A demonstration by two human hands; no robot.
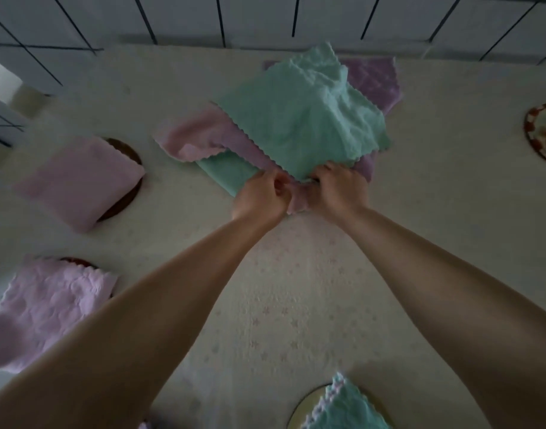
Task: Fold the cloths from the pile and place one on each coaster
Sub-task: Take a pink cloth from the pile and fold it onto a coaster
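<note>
Pink cloth [298, 201] edge is pinched at the pile's [296, 119] near corner by curled fingers of left hand [261, 198] and right hand [338, 188], side by side.

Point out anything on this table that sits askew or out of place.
The folded pink cloth on the brown coaster sits off-centre, leaving the coaster's right edge bare. The lilac cloth below it likewise overhangs its coaster to the left. Nothing looks spilled or damaged.
</note>
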